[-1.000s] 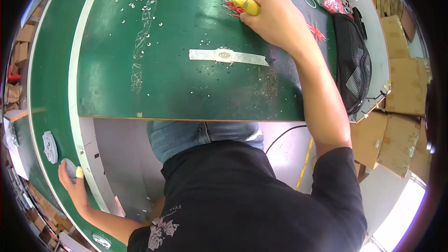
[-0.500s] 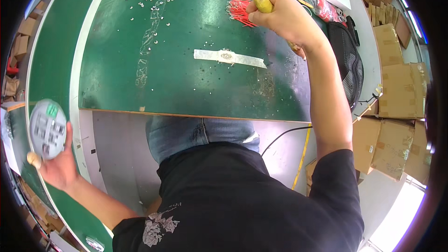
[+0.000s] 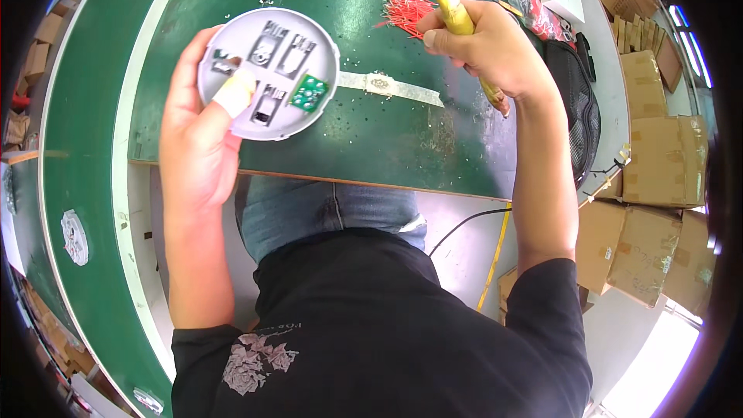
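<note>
while left fingers (image 3: 232, 93) clamp the round grey housing (image 3: 267, 70), right fingers (image 3: 441, 35) hide the yellow-handled tool's (image 3: 453, 15) grip.

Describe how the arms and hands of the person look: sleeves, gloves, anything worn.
Both forearms are bare; no gloves. The left hand has pale yellowish tape wrapped around the thumb. The right hand wears nothing. Short black sleeves of a black T-shirt cover the upper arms.
</note>
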`<control>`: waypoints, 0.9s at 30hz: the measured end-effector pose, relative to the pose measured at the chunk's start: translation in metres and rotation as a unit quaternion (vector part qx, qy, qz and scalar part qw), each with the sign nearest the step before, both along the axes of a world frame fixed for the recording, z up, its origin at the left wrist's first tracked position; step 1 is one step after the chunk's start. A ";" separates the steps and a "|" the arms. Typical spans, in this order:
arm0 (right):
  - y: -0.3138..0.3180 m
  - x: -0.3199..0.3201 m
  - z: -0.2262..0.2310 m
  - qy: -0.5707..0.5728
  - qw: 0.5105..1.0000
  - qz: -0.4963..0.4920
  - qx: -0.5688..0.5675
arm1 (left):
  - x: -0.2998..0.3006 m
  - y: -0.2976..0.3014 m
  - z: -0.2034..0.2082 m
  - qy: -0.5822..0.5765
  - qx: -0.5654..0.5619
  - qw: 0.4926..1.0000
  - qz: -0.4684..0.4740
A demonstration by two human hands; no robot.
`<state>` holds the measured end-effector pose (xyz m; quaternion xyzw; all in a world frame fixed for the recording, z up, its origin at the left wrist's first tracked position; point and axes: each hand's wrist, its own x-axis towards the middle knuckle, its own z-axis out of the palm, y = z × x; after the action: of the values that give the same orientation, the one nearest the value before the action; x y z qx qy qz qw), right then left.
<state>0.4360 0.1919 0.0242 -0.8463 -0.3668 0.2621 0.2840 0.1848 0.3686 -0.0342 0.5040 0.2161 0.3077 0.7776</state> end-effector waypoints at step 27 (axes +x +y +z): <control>-0.006 -0.070 0.008 0.174 0.972 -0.056 0.150 | 0.041 -0.040 0.010 0.037 0.366 0.930 -0.016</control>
<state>0.3659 0.1855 0.0325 -0.7545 -0.2995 0.3308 0.4813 0.2256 0.3288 -0.0244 0.7682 0.1091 0.3338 0.5353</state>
